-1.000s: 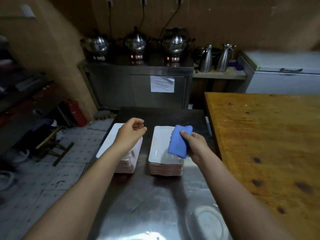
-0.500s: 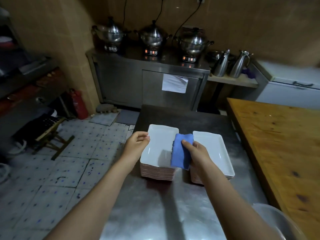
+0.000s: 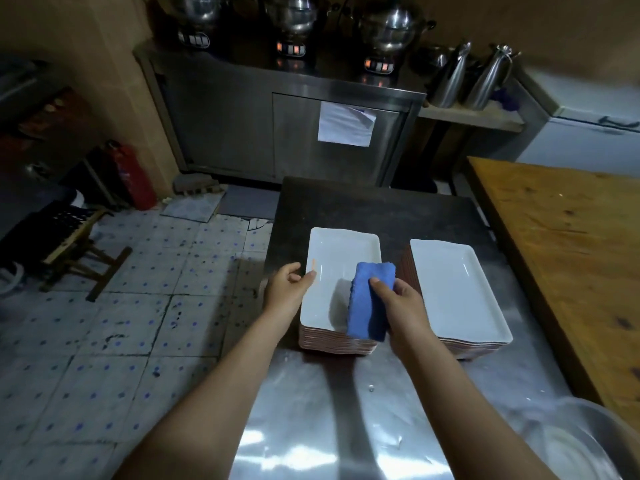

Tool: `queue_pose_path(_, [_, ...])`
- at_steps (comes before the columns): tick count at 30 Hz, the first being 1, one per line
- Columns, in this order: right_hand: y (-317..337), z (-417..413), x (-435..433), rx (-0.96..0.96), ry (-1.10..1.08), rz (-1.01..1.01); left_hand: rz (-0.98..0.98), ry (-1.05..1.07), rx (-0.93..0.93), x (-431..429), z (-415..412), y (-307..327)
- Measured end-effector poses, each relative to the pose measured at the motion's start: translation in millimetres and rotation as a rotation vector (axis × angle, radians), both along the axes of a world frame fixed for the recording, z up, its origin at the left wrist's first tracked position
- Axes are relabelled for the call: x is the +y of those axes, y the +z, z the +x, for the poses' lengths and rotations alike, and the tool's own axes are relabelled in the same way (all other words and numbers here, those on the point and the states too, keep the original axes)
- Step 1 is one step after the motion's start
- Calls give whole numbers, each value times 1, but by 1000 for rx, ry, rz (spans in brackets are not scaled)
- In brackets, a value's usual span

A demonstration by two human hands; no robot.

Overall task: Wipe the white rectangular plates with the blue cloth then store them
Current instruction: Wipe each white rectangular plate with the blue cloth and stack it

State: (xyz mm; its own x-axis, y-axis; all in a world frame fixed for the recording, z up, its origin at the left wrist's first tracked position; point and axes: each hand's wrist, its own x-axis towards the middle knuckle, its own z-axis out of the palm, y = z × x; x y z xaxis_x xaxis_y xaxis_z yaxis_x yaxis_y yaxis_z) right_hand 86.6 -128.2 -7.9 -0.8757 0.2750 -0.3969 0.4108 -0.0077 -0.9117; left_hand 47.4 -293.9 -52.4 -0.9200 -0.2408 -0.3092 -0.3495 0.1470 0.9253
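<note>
Two stacks of white rectangular plates stand side by side on the steel table [image 3: 346,427]. My left hand [image 3: 287,292] grips the left rim of the top plate of the left stack [image 3: 337,258], thumb on the rim. My right hand [image 3: 398,303] holds the folded blue cloth [image 3: 369,303] against the right side of that same plate. The right stack [image 3: 457,289] lies untouched beside my right wrist.
A wooden table [image 3: 571,254] borders the steel one on the right. A metal bowl [image 3: 581,445] sits at the near right corner. Behind stands a steel cabinet [image 3: 284,126] with pots and two jugs [image 3: 467,77]. A tiled floor [image 3: 104,323], red extinguisher [image 3: 133,174] and wooden stool lie left.
The view has swung left and down. My right hand carried the cloth from the right stack to the left stack, and my left hand took hold of that stack's top plate rim.
</note>
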Motion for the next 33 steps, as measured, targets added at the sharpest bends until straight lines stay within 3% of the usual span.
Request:
queue_pose_path(9, [-8,-4,5,-15,-23,-49,-225,-33,82,13,-3,-5])
queue_pose_path(14, [-5,-4,10,-41,-46,-66,-232,25,102,17,-1,2])
queue_pose_path(20, [9,0,20,-23,-95,-24,-145,31,182,12,-3,22])
queue_pose_path(25, [31,11,22,14,-89,5,-63,-16,80,18,2,42])
queue_pose_path(33, [77,43,6,160,115,123,235,-8,-33,17,55,75])
